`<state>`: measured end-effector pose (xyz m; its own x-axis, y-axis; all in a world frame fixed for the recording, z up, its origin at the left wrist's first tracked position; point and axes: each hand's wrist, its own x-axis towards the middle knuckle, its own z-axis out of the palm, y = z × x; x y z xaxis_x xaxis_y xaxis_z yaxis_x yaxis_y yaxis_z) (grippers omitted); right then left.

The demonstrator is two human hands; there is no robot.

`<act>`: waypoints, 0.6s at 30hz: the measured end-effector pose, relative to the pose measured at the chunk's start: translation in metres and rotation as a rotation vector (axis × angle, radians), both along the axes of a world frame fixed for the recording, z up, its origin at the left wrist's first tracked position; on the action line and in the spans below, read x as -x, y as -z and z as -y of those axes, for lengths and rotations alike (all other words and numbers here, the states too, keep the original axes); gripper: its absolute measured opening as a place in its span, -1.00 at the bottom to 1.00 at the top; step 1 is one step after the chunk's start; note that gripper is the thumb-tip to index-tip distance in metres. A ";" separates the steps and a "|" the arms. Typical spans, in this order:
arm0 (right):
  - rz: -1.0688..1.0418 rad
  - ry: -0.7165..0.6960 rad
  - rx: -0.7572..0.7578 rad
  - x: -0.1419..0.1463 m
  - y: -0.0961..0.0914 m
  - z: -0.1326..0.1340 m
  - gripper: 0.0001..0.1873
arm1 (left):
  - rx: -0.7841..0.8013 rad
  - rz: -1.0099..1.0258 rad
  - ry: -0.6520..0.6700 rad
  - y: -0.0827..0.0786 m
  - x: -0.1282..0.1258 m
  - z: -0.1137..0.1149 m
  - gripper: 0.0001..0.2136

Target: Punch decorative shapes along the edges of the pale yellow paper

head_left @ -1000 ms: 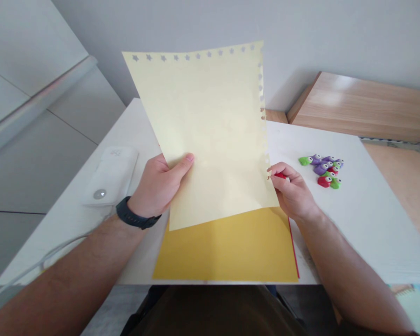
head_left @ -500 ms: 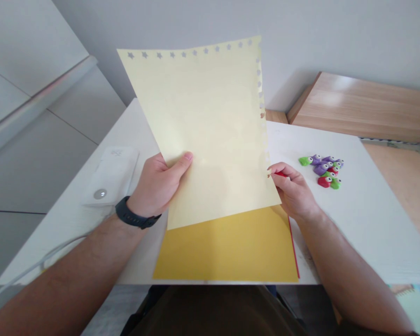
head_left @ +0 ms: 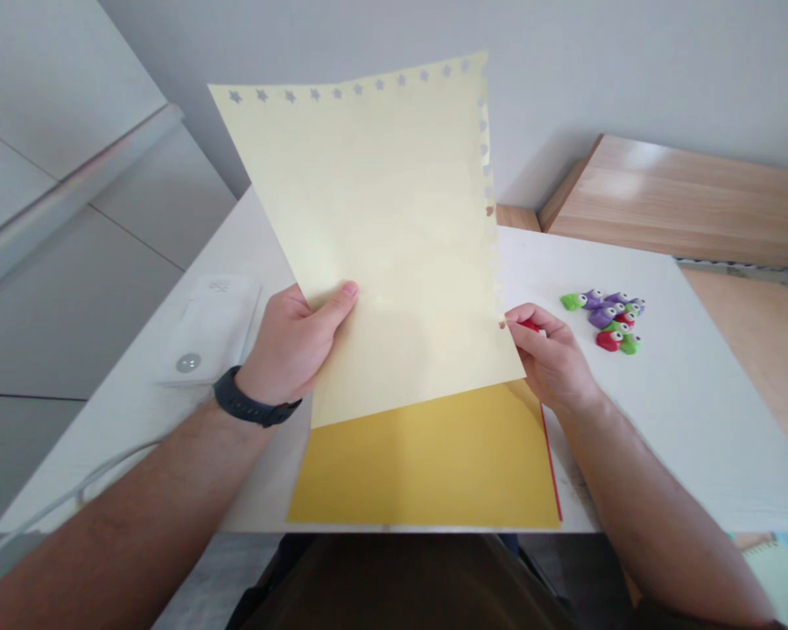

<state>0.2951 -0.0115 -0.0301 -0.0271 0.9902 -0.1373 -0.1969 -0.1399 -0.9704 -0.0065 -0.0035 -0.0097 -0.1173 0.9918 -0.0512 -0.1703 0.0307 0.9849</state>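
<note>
A pale yellow sheet of paper (head_left: 394,219) is held up tilted in front of me. Star-shaped holes run along its top edge, and small holes line its right edge. My left hand (head_left: 292,341) grips the sheet's lower left side, thumb on the front and fingers hidden behind. At the lower right edge my right hand (head_left: 548,354) is closed around a small red paper punch (head_left: 531,325), mostly covered by the fingers. A small hole shows in the paper right by the fingertips. Under the sheet, a darker yellow sheet (head_left: 420,464) lies on the table.
Several small green, purple and red figures with eyes (head_left: 608,322) are clustered on the white table (head_left: 683,411) at right. A white flat device (head_left: 216,319) lies at left, with a cable (head_left: 115,464) nearby. A wooden box (head_left: 676,201) stands at the back right.
The pale sheet has shifted slightly up and to the left. More of the red punch shows in my right hand, which stays at the paper's right edge.
</note>
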 end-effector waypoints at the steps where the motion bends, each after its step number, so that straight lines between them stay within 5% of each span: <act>1: 0.000 0.002 0.000 0.000 0.000 0.000 -0.83 | 0.000 0.001 -0.002 0.000 0.001 0.000 -0.59; 18: 0.125 0.053 -0.049 0.001 0.002 -0.003 -0.78 | 0.038 -0.015 -0.071 -0.012 -0.008 0.002 -0.63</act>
